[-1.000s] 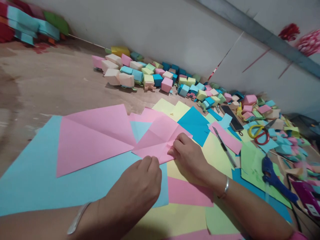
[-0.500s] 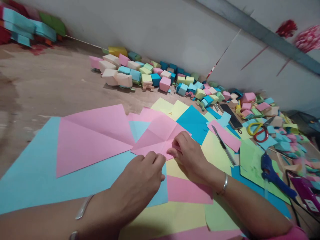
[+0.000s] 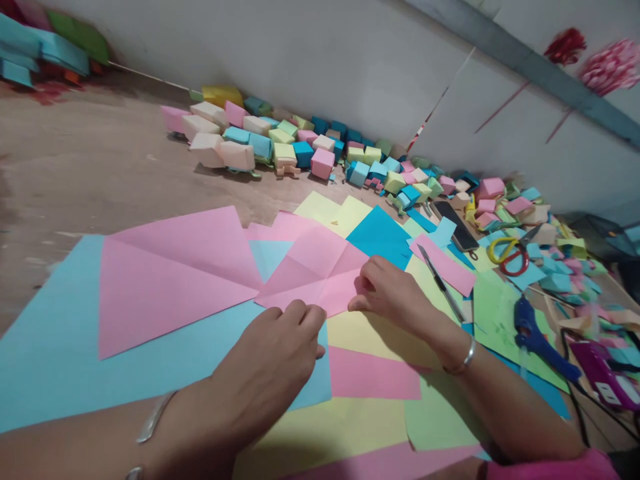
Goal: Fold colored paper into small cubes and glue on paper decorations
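Pale wall [image 3: 300, 53] runs past the top of the frame, above a light-blue sheet [image 3: 165, 367] at lower left, partly covered by the left arm [image 3: 90, 437]. Mid-frame lies a creased pink sheet [image 3: 310, 263], its near edge partly behind the curled left hand [image 3: 275, 353], its right side behind the right hand [image 3: 393, 293]; with fingertips mostly hidden, I cannot tell whether either grips it.

The brown surface [image 3: 100, 153] bears paper sheets [image 3: 310, 260] and boxes [image 3: 323, 163].
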Motion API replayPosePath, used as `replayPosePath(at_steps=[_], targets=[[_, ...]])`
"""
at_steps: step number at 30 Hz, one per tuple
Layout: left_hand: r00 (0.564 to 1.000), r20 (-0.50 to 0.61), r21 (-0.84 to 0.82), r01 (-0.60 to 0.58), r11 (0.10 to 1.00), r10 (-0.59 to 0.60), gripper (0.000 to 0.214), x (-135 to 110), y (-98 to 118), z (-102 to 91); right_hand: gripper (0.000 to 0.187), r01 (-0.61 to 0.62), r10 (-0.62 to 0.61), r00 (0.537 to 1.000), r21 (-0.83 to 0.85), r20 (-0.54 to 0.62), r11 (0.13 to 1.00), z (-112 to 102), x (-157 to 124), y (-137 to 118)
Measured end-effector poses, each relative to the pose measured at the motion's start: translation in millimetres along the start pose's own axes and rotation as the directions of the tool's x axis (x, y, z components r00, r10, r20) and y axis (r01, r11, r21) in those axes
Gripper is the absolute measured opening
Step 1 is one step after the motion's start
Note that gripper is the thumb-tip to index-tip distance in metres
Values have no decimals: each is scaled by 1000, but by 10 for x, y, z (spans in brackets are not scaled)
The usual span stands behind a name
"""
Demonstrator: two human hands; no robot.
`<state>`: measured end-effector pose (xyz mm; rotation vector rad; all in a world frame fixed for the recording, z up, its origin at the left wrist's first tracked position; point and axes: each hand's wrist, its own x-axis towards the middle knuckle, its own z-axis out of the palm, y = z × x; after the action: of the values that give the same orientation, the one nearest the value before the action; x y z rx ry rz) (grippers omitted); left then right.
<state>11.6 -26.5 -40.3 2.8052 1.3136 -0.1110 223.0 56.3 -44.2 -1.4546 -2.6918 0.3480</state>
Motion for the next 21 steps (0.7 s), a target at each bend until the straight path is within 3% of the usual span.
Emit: replayPosePath(at_steps=[6,12,16,21], targets=[[997,-75,55,-24,998,29,25,-6,-13,17,26,-61,52,992,78,116,995,-132,-6,65],[995,-83,44,-57,997,60,52,94,-48,5,26,-60,49,991,84,123,995,-137,16,51],[997,-70,36,-16,999,19,39,80,-67,-21,26,-62,51,991,86,126,994,-125,17,69],[983,-172,109,-40,993,59,14,-79,-39,-68,27,-60,47,990,98,136,993,-141,25,71]])
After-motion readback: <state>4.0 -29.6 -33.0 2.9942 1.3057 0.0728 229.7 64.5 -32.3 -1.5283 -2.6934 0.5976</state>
